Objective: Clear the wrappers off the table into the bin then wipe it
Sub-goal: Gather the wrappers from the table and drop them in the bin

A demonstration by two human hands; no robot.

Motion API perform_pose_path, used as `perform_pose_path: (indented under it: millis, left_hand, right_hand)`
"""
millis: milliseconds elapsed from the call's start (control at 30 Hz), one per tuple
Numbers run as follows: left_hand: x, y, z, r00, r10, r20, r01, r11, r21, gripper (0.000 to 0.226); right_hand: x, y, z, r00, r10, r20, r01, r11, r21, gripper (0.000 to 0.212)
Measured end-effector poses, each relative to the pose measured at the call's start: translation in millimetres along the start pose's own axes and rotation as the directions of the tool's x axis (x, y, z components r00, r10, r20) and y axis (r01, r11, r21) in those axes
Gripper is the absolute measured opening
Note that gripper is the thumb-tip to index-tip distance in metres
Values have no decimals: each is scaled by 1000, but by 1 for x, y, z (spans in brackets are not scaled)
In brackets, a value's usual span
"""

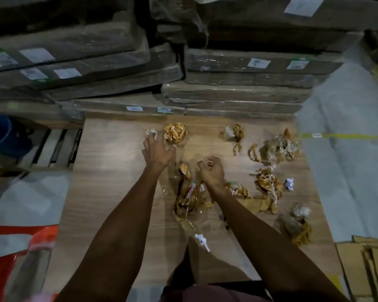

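Note:
Crumpled golden-brown wrappers lie scattered over a wooden table (109,192). My left hand (156,152) reaches toward the far edge with fingers spread, right beside a small white crumpled wrapper (151,133) and a golden wrapper ball (175,132). My right hand (212,171) hovers mid-table, fingers curled, just above a long bunch of golden wrappers (190,192); whether it pinches clear film I cannot tell. More wrappers sit to the right (275,149), (266,182), and near the right edge (297,227). A small white paper ball (289,183) lies among them.
Stacks of plastic-wrapped flat cardboard boxes (238,62) stand against the table's far edge. A blue bin (0,134) stands on the floor to the far left, past a wooden pallet (55,147). A red bag (13,247) lies at lower left. Flattened cardboard (367,258) lies at lower right.

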State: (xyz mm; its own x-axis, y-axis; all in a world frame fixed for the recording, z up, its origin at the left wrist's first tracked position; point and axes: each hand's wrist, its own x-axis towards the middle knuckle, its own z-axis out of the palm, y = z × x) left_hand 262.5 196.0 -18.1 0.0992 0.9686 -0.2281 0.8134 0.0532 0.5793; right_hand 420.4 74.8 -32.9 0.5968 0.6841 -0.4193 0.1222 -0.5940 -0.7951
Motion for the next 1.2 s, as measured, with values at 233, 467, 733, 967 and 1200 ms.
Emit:
perform_pose_path:
  millis: [233, 467, 733, 967, 1200]
  left_hand:
    - [51, 13, 13, 993, -4, 118, -15, 988, 155, 72]
    - [53, 0, 31, 975, 46, 216, -91, 975, 204, 67]
    - [-31, -48, 25, 951, 210, 227, -276, 906, 320, 69]
    - [-129, -102, 32, 950, 249, 189, -292, 924, 248, 75]
    - [-210, -86, 54, 982, 186, -13, -184, 979, 85, 53]
  right_hand:
    - [31, 33, 18, 972, 83, 220, -55, 990, -128, 89]
    - [21, 18, 9, 971, 86, 222, -44, 981, -189, 84]
    - [-35, 39, -5, 948, -283, 144, 317, 850, -421, 81]
    - [-87, 92, -4, 950, -228, 215, 302, 851, -429, 86]
    - [-109, 85, 18, 871, -394, 294, 440, 891, -109, 62]
